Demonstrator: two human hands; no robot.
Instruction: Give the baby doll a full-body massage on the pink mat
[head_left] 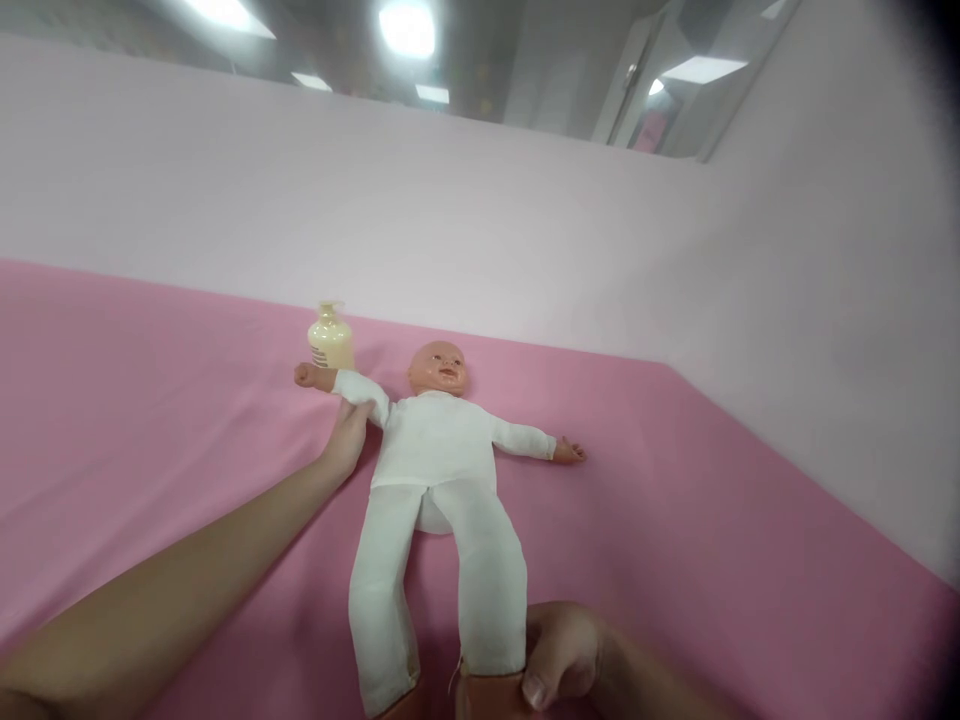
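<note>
A baby doll (435,445) with a white cloth body lies on its back on a pink sheet (637,540), arms spread out and its head toward the wall. My left hand (351,437) is closed at the doll's upper arm on the left side of the view, its fingertips partly hidden by the white sleeve. Lower down, my right hand (562,652) grips the doll's leg on the right near the ankle, thumb on top and the other fingers mostly out of sight. The doll's feet run past the bottom edge of the view.
Behind the doll's outstretched hand on the left stands a pump bottle (331,340) of pale yellow liquid. A pale wall (480,220) borders the sheet at the back, and another wall (825,300) rises on the right. Above the back wall is a glass panel (480,60) with light reflections.
</note>
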